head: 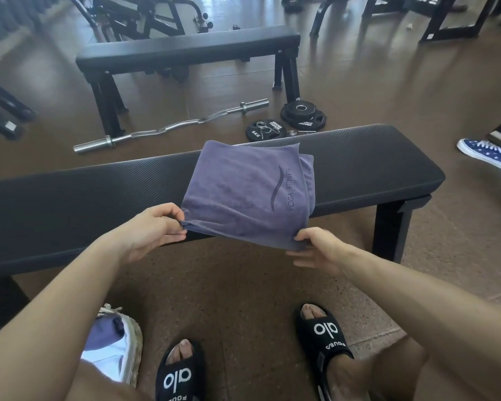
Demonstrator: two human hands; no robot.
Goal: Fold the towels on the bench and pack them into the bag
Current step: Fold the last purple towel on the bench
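Right now we hold a folded purple towel (243, 192) by its two near corners, where it hangs a little past the front edge of the black padded bench (359, 166). Our left hand (151, 230) pinches the near-left corner between thumb and curled fingers. Our right hand (315, 247) grips the near-right corner from below, thumb on top of the cloth. Most of the towel lies flat across the bench, with a second layer showing along its right side and dark lettering running along that edge. Down by our left foot a woven bag (133, 342) sits on the floor, with purple and white cloth inside it. Beyond the bench a curl bar (171, 127) and weight plates (301, 114) lie on the floor before a second bench (185, 50).
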